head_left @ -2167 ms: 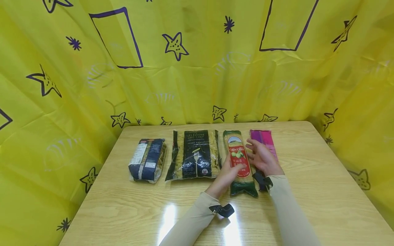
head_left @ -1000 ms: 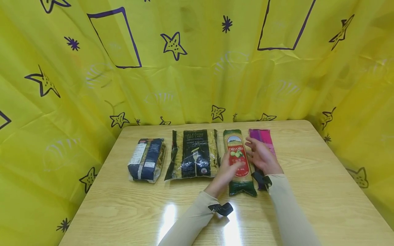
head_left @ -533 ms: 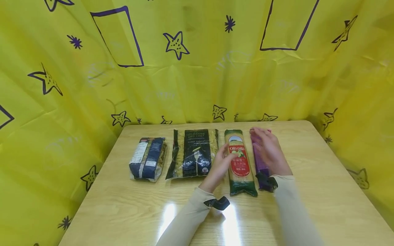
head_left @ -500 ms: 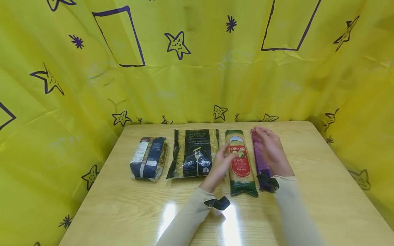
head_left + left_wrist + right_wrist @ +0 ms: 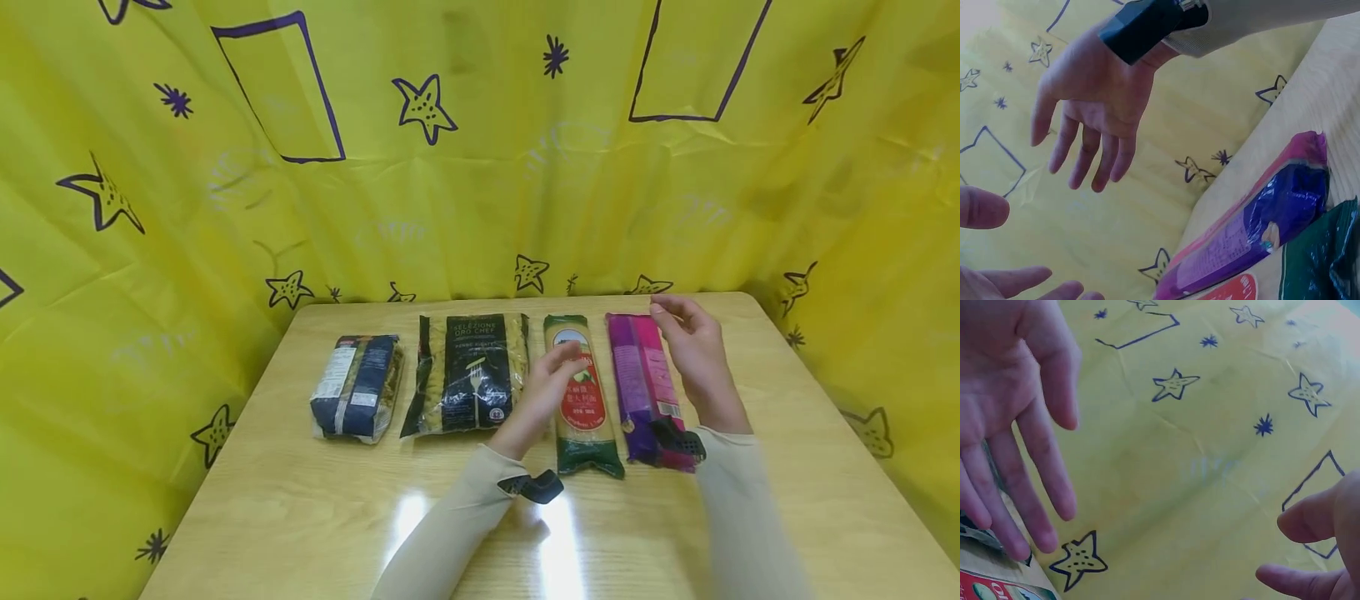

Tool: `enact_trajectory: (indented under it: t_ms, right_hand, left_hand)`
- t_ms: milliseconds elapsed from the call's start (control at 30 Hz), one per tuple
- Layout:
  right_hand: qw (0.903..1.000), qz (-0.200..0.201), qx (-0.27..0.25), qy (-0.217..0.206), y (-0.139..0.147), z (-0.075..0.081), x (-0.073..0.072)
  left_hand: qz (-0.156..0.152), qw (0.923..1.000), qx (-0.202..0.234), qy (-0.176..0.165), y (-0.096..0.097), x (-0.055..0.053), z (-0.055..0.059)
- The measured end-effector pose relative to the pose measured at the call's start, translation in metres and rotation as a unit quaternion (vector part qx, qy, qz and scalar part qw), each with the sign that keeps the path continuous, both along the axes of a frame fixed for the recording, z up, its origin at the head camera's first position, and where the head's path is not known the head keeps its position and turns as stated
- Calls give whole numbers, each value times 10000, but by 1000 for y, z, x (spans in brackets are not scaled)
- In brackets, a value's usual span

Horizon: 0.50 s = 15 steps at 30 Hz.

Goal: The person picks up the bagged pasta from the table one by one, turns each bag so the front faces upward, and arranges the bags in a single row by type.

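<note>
In the head view my left hand hovers with loosely bent fingers over the left edge of the Olivoilà spaghetti packet, overlapping its red label. My right hand, also holding nothing, hangs with thumb and fingers apart beside the long pink-and-purple packet. The left wrist view has my right hand palm-side in mid-air, above both packets, and my left thumb at the lower left. In the right wrist view my left palm faces the camera, its fingers spread; my right thumb shows at the lower right.
Left of the spaghetti lies a large black bag of penne, then a navy pasta bag. All packets lie in a row on the wooden table. A yellow curtain with drawn stars surrounds the table's back and sides.
My right hand has moved away from the spaghetti packet, rightward across the pink-and-purple packet, uncovering most of it. My left hand has drawn slightly left and up. The packets have stayed in place.
</note>
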State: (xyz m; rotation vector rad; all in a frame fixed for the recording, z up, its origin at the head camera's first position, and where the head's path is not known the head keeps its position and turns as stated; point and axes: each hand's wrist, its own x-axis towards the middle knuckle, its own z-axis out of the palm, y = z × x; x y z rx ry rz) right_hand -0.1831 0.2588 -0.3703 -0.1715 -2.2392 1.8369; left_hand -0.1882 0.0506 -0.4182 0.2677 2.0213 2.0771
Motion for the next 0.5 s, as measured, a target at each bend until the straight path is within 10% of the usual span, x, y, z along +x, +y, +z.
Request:
enact_trajectory:
  t_ms: [500]
  right_hand:
    - [9932, -206, 451, -1051, 36, -29, -13]
  left_hand:
    - [-321, 9970, 377, -597, 25, -18, -11]
